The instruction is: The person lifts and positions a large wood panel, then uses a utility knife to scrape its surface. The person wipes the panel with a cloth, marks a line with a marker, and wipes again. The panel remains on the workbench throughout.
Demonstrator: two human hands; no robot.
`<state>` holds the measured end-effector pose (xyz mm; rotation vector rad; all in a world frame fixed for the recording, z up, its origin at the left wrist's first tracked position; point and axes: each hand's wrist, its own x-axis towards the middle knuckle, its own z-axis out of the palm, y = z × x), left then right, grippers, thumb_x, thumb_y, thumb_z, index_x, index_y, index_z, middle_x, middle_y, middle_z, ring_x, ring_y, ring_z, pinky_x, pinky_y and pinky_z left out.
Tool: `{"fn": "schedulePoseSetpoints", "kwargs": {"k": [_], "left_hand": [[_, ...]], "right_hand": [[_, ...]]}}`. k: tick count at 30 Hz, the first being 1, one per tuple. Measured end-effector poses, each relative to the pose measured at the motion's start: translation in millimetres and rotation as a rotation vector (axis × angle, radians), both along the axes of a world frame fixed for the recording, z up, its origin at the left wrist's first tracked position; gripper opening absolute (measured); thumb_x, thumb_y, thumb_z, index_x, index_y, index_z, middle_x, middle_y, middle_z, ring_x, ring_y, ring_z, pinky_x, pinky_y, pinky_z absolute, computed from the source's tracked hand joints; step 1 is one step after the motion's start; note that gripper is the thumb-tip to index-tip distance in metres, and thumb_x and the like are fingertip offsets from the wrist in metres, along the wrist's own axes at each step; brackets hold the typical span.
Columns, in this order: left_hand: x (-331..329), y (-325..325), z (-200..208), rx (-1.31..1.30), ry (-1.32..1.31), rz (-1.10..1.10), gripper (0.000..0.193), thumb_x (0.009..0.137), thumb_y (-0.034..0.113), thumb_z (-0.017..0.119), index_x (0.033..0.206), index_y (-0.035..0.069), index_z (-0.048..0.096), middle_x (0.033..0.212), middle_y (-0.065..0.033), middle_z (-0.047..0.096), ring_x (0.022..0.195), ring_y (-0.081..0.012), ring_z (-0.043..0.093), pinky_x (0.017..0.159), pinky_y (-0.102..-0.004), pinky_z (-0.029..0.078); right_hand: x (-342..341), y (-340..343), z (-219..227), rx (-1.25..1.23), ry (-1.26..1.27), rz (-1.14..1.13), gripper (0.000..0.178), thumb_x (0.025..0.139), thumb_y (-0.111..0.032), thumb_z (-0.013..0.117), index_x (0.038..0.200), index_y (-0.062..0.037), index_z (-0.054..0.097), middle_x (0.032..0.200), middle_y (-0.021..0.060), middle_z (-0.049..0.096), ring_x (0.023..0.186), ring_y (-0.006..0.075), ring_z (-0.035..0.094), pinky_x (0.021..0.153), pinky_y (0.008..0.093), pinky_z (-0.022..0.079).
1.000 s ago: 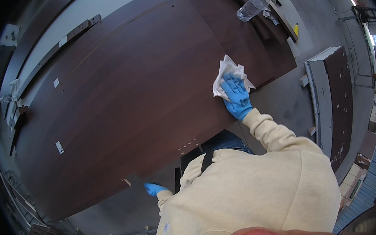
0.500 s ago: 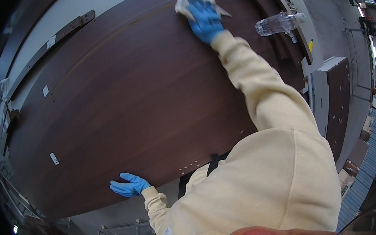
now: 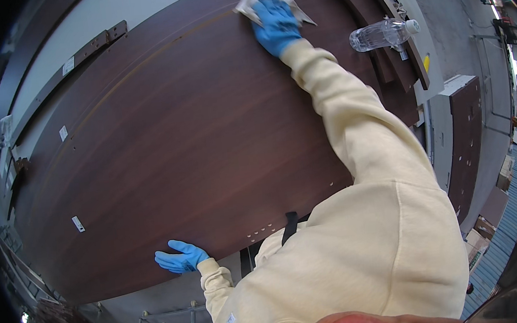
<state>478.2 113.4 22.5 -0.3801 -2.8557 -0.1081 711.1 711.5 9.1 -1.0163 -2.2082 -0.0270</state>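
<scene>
Right hand point(image 3: 275, 24) fingers flat, pressing white cloth point(image 3: 267, 0) on far edge of dark wood panel point(image 3: 163, 152), left hand point(image 3: 182, 258) open-fingered on its near edge, clear plastic bottle point(image 3: 384, 33) just right of panel.

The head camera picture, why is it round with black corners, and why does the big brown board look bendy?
Head view: a fisheye lens gives the round picture with black around it, and it bows the board's straight edges. Soft shine on the wood, no harsh glare. The right hand on the cloth looks sharp; the left hand too.
</scene>
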Motion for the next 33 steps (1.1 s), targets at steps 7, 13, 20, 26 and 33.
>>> {"fn": "schedulePoseSetpoints", "kwargs": {"k": [7,13,20,26,33], "left_hand": [[-1.8,-13.1,-4.1,-0.057,0.028,0.026,0.070,0.106,0.057,0.047,0.149,0.002,0.052,0.154,-0.0222,0.051,0.144,-0.0408,0.045,0.118,-0.0554,0.034],[-5.7,-13.2,-6.6,-0.015,0.046,0.002,0.069,0.105,0.057,0.049,0.146,0.001,0.055,0.152,-0.0222,0.053,0.142,-0.0403,0.047,0.117,-0.0546,0.036],[-2.0,-4.2,-11.0,-0.015,0.004,-0.038,0.067,0.106,0.053,0.049,0.147,0.000,0.053,0.153,-0.0237,0.051,0.143,-0.0418,0.045,0.118,-0.0556,0.034],[-7.0,-13.2,-11.7,-0.020,0.019,-0.050,0.069,0.106,0.053,0.050,0.147,-0.003,0.053,0.153,-0.0254,0.050,0.143,-0.0421,0.044,0.119,-0.0546,0.034],[-9.7,-25.4,-15.9,-0.024,0.084,-0.069,0.070,0.104,0.056,0.050,0.143,-0.001,0.056,0.148,-0.0244,0.054,0.138,-0.0424,0.048,0.114,-0.0556,0.038]], "right_hand": [[-194.7,-125.9,48.0,-0.484,-0.298,0.355,0.039,0.097,-0.019,0.053,0.131,-0.0034,0.063,0.141,0.0225,0.058,0.132,0.0427,0.054,0.117,0.0540,0.035],[-235.0,-173.2,-4.0,-0.041,-0.125,0.535,0.042,0.097,-0.020,0.057,0.137,-0.0087,0.062,0.150,0.0140,0.057,0.139,0.0311,0.054,0.122,0.0476,0.036],[-47.3,106.1,31.7,-0.156,-0.250,0.089,0.036,0.101,-0.019,0.046,0.131,-0.0099,0.065,0.138,0.0217,0.060,0.129,0.0437,0.056,0.112,0.0553,0.042],[23.4,117.9,30.9,-0.332,-0.496,0.119,0.040,0.100,-0.018,0.043,0.133,-0.0262,0.065,0.150,0.0130,0.054,0.144,0.0341,0.045,0.120,0.0490,0.035],[68.3,44.0,7.4,-0.091,-0.317,0.077,0.037,0.097,-0.017,0.048,0.129,-0.0155,0.067,0.144,0.0200,0.057,0.135,0.0383,0.049,0.114,0.0518,0.037]]}}
